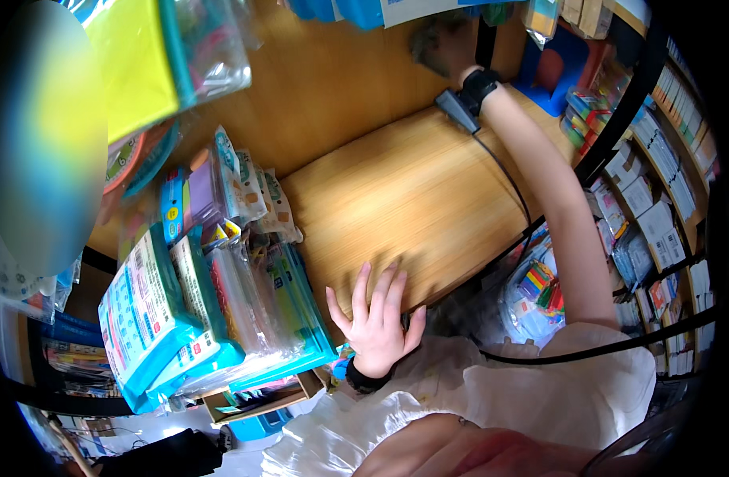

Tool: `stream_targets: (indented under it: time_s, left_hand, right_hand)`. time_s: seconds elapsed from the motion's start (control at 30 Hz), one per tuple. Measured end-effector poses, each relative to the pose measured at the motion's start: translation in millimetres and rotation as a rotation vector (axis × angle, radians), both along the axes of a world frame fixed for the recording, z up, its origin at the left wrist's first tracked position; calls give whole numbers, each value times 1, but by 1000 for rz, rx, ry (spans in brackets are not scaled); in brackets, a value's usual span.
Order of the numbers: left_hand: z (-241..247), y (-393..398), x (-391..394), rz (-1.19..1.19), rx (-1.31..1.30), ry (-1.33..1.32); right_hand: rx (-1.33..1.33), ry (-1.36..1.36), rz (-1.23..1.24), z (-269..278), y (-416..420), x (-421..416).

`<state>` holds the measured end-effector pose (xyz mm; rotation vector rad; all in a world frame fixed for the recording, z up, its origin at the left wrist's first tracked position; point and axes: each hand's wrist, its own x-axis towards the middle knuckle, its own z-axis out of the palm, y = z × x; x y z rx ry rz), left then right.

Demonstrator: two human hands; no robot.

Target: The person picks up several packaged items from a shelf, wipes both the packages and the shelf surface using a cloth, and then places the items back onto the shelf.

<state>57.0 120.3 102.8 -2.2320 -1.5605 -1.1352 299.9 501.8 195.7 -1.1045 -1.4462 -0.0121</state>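
My left hand (376, 322) rests at the front edge of a wooden shelf (394, 197), fingers spread over the board and holding nothing. To its left stand packets in plastic wrap, among them a blue and white printed pack (144, 310) and a clear-sleeved bundle (257, 298). My right hand (451, 47) reaches to the wooden back panel (328, 77) near the upright post. It is blurred around a dark, greyish thing that looks like a cloth, which it seems to hold. A black wristband with a small device (459, 110) and a cable is on the right wrist.
Hanging packs, one yellow (132, 65), jut in at the upper left. A blue bookend (546, 71) and colourful packets (585, 119) stand beyond the right post (626, 107). Below the shelf are a plastic bag of coloured items (534, 292) and an open cardboard box (260, 411).
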Motion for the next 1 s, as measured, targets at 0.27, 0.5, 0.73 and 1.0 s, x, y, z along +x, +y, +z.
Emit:
stream_targets:
  time_s: [0.27, 0.5, 0.73, 1.0]
  left_hand:
    - [3, 1, -1, -42, -3, -23]
    - [2, -2, -2, -52, 9, -43]
    - [1, 0, -4, -58, 5, -81]
    - [-2, -3, -6, -95, 0, -55]
  right_hand:
    - [-796, 818, 547, -24, -49, -42]
    - [-379, 562, 445, 8, -67, -78]
    - [-902, 640, 480, -26, -72, -96]
    - [-64, 13, 246, 11, -47, -87]
